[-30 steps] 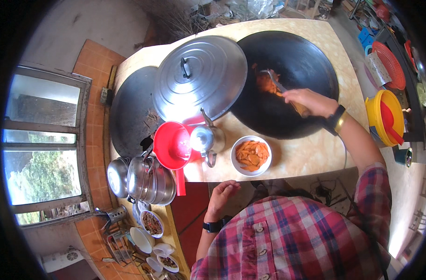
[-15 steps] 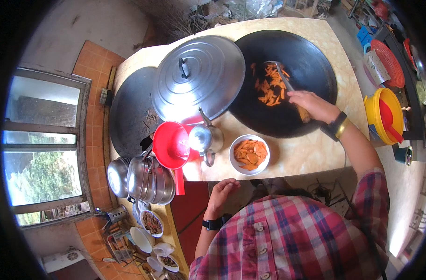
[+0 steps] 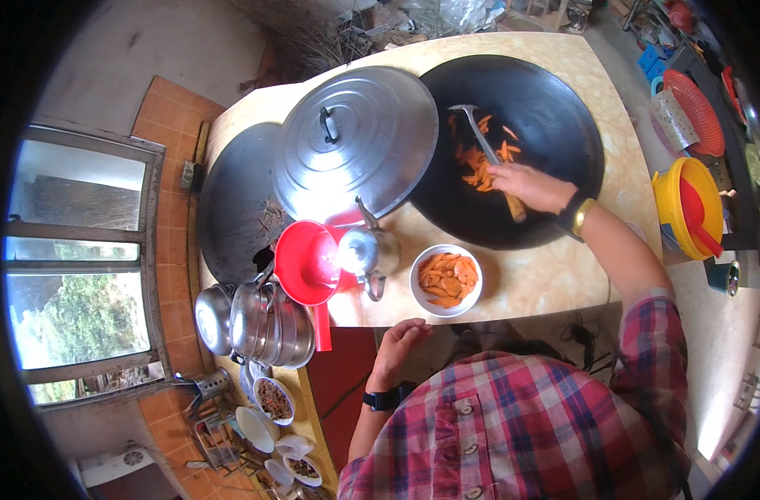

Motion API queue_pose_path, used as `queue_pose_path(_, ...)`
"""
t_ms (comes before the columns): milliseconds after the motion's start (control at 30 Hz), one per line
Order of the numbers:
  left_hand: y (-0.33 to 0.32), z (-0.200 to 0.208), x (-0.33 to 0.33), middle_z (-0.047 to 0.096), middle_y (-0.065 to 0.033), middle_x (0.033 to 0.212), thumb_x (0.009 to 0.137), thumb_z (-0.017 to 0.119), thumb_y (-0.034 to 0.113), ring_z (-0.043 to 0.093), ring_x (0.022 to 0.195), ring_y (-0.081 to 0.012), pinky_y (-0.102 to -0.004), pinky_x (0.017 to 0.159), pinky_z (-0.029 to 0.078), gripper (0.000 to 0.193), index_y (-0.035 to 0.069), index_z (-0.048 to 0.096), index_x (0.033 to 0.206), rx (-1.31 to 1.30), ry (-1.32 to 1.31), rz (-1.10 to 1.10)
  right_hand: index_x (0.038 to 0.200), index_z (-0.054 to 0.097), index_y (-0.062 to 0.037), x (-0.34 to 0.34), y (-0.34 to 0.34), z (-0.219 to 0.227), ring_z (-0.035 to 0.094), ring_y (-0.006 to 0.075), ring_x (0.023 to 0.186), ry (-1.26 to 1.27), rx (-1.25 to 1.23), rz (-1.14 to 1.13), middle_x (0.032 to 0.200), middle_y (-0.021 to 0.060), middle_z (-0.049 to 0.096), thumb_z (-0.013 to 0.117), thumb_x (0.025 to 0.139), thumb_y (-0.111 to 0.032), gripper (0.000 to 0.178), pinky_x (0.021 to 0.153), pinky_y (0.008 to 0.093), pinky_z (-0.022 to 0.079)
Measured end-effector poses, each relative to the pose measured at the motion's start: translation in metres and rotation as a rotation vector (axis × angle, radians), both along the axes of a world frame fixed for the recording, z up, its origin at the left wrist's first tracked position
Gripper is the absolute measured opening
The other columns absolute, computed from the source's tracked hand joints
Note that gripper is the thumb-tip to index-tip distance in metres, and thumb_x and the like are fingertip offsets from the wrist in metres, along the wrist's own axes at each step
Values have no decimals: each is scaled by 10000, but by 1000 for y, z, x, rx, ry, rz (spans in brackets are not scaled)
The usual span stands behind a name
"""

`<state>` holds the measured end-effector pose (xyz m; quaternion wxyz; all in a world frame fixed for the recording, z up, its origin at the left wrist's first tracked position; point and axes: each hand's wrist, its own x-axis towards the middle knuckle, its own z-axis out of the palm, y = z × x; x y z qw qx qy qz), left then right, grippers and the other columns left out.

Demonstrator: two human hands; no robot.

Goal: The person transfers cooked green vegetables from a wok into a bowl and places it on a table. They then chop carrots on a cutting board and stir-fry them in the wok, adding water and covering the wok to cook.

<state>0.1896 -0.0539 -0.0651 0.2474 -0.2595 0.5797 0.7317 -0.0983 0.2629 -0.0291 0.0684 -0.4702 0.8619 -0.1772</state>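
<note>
Orange tiles border a window on the left, beside a pale surface. Set into it, a dark wok holds orange strips around its middle. The person's right hand is wrapped around the handle of a spatula, its metal head over the wok near the strips. The left hand is at the surface's near edge, fingers curled; whether thumb and fingertips meet cannot be told. Just beyond it stands a white bowl of orange slices, near a metal kettle.
</note>
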Motion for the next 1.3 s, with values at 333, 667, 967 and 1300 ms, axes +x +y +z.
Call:
queue_pose_path(333, -13, 0, -2, 621, -104, 995, 920, 478, 88, 608, 943, -200, -288, 853, 487, 211, -24, 551, 1084, 4, 10, 20, 966, 562, -33, 89, 22, 45, 558, 352, 1036, -181, 51, 64, 1206, 188, 523, 513, 789, -32, 184, 877, 379, 468)
queue_pose_path(667, -16, 0, 2, 623, -104, 993, 927, 475, 103, 608, 944, -195, -291, 851, 483, 213, -20, 559, 1078, 6, 25, -16, 962, 528, -17, 71, 21, 13, 481, 390, 1130, -37, 86, -8, 1268, 220, 462, 464, 840, -95, 158, 960, 393, 405)
queue_pose_path(967, -20, 1, 9, 630, -101, 992, 923, 488, 114, 611, 939, -194, -294, 857, 479, 216, -10, 564, 1084, 23, 37, 30, 872, 532, 7, 109, 19, 29, 539, 367, 1051, -47, 48, 108, 1186, 225, 507, 508, 784, -65, 116, 889, 387, 463)
queue_pose_path(1300, -11, 3, 12, 624, -107, 1009, 923, 487, 114, 608, 948, -197, -292, 854, 478, 220, -18, 556, 1084, 17, 66, 4, 965, 548, -13, 110, 12, 32, 507, 353, 1106, -85, 91, 62, 1240, 197, 489, 479, 818, -62, 169, 920, 379, 437)
